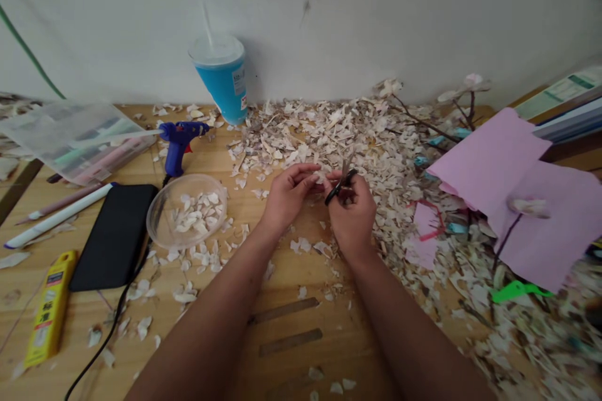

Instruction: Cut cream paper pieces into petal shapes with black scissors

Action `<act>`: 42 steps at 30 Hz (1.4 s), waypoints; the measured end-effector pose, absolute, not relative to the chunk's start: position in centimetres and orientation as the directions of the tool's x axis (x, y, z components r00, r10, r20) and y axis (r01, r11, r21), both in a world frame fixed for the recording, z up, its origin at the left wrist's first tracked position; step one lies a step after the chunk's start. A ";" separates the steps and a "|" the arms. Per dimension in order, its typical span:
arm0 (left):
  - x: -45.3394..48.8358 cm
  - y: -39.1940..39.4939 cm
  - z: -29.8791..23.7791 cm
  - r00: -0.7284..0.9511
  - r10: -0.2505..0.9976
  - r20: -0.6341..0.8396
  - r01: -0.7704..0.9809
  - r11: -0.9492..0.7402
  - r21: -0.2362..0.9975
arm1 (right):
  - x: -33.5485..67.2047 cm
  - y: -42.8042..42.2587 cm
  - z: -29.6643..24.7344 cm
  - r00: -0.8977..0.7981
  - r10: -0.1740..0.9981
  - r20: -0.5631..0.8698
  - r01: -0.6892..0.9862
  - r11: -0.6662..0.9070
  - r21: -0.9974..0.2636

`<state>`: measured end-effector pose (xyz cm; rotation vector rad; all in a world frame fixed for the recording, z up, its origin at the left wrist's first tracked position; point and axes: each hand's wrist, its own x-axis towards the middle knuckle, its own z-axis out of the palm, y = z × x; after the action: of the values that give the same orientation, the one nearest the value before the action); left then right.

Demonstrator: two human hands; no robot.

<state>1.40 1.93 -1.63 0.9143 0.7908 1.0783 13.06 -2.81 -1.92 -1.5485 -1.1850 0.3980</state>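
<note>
At a wooden table (301,332), the right hand (350,213) is closed around small black-handled scissors (339,187), while the left hand (288,195) pinches a thin pale flake (322,177) at the blades. Brittle, jagged chips (329,131) heap behind; curved pieces fill a clear round dish (187,211).

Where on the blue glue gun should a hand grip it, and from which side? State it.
Grip the glue gun by its handle, the part angled down toward the table. Come from the near side, probably best: its nozzle points left toward the plastic box, and the body sits on top.
</note>
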 end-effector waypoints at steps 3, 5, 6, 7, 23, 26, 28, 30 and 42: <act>1.4 1.9 -1.5 0.290 0.954 -0.073 -0.362 0.180 0.915 | 12.9 -2.6 -1.8 0.469 0.834 0.289 0.386 0.100 -0.917; 1.4 1.9 -1.4 0.291 0.954 -0.075 -0.350 0.179 0.920 | 12.9 -2.4 -1.8 0.477 0.836 0.270 0.330 0.115 -0.937; 1.4 1.8 -1.3 0.293 0.953 -0.077 -0.344 0.180 0.922 | 12.9 -2.3 -1.8 0.479 0.838 0.262 0.307 0.119 -0.944; 1.4 1.8 -1.3 0.295 0.953 -0.075 -0.341 0.179 0.923 | 13.0 -2.2 -1.9 0.480 0.840 0.252 0.286 0.122 -0.951; 1.7 1.9 -2.1 0.306 0.951 -0.031 -0.259 0.115 0.959 | 13.4 -2.2 -2.2 0.523 0.800 0.294 0.343 0.117 -0.932; 1.7 1.9 -2.1 0.297 0.955 -0.022 -0.238 0.097 0.966 | 13.4 -2.3 -2.2 0.521 0.798 0.303 0.361 0.116 -0.925; 1.7 1.9 -2.1 0.296 0.955 -0.011 -0.222 0.080 0.972 | 13.4 -2.4 -2.1 0.528 0.790 0.312 0.360 0.124 -0.925; 1.7 1.9 -2.3 0.305 0.952 0.003 -0.200 0.061 0.978 | 13.2 -2.4 -2.0 0.539 0.780 0.320 0.357 0.132 -0.925; 1.4 1.7 -1.6 0.266 0.964 -0.004 -0.216 0.064 0.974 | 13.0 -2.7 -1.6 0.510 0.782 0.357 0.397 0.154 -0.905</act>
<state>1.43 1.71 -1.63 1.1352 0.8687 1.0858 12.96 -2.72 -1.60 -1.4615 -1.0856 0.3736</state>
